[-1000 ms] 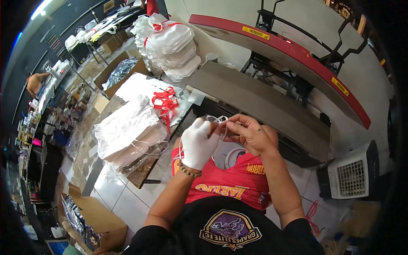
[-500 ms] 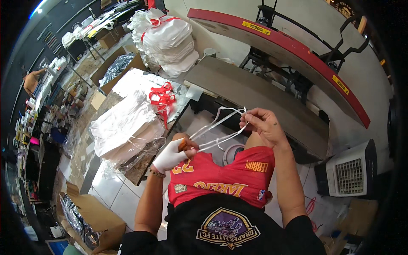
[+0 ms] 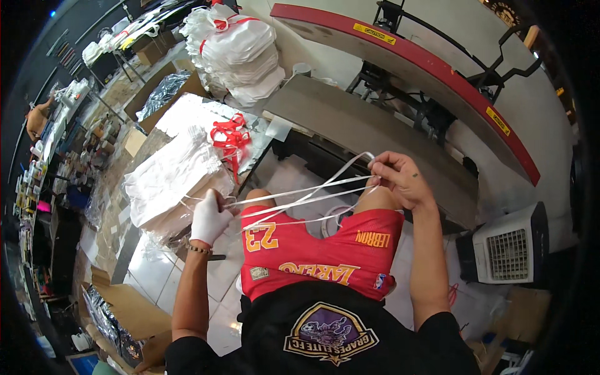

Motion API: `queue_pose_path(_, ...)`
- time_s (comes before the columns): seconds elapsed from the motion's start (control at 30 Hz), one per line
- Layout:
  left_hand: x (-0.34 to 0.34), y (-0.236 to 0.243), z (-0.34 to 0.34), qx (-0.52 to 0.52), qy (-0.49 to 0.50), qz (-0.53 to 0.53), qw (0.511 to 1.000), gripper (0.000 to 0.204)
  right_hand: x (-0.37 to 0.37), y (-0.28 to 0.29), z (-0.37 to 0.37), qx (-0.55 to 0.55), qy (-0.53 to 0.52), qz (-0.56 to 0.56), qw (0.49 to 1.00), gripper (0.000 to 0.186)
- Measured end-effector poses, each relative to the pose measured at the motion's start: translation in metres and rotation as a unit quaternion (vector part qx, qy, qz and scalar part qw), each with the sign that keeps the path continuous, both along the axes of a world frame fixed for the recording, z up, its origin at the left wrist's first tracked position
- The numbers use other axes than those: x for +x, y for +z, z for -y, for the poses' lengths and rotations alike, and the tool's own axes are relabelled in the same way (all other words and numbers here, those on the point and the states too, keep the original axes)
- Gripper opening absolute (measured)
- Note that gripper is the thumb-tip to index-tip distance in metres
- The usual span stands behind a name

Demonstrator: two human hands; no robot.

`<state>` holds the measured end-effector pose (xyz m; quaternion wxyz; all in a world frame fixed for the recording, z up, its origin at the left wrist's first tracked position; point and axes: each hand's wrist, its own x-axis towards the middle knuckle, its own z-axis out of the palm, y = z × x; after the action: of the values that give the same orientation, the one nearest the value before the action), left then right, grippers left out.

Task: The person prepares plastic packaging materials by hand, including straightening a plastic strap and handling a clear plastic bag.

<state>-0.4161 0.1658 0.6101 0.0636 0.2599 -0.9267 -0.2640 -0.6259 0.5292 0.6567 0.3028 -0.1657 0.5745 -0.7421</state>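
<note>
Several strands of thin white cord (image 3: 300,202) stretch between my hands above my lap, with a loop curving up beside the right one. My right hand (image 3: 400,178), bare, pinches the cord between thumb and fingertips. A white glove covers most of my left hand (image 3: 211,219), leaving fingertips bare. Its fingers are curled round the left ends of the strands, and their exact grip is partly hidden. Just beyond this hand lies a stack of white fabric pieces (image 3: 172,178) on a worktable (image 3: 255,164), partly wrapped in clear plastic. Red ribbons (image 3: 230,140) lie behind the stack.
A heat press with a raised red upper plate (image 3: 425,65) and grey lower bed (image 3: 369,147) stands ahead right. A tall white bundle (image 3: 231,53) is behind the table. Cardboard boxes (image 3: 134,306) sit at left, an air cooler (image 3: 506,247) at right. Another person (image 3: 39,120) is far left.
My hands have drawn apart, the left moving farther left and the right slightly right. The cord strands between them are now longer and straighter. The view has shifted slightly.
</note>
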Motion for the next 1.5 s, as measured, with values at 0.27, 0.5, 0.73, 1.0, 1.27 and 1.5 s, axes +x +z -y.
queue_pose_path(0.27,-0.026,-0.035,0.002,-0.076,0.0,-0.177,0.981,0.024,0.009,-0.02,0.02,0.129,-0.017,-0.119,0.984,0.017)
queue_pose_path(0.5,-0.048,0.001,-0.001,0.198,-0.092,-0.12,0.969,0.033,0.009,-0.034,0.02,0.147,-0.065,-0.153,0.975,0.016)
queue_pose_path(0.73,-0.069,0.007,-0.084,0.765,-0.028,-0.049,0.641,0.031,0.017,-0.051,0.029,0.163,-0.091,-0.029,0.982,0.016)
queue_pose_path(1.0,-0.088,0.003,-0.145,0.687,-0.232,-0.048,0.687,0.048,0.025,-0.073,0.04,0.142,-0.111,-0.005,0.984,0.015)
queue_pose_path(1.27,-0.095,-0.01,-0.173,0.137,-0.24,-0.228,0.934,0.024,0.034,-0.093,0.048,0.158,-0.149,-0.042,0.975,0.014)
queue_pose_path(1.5,-0.102,-0.008,-0.153,0.15,-0.26,-0.235,0.925,0.015,0.046,-0.083,0.056,0.069,-0.156,0.028,0.985,0.014)
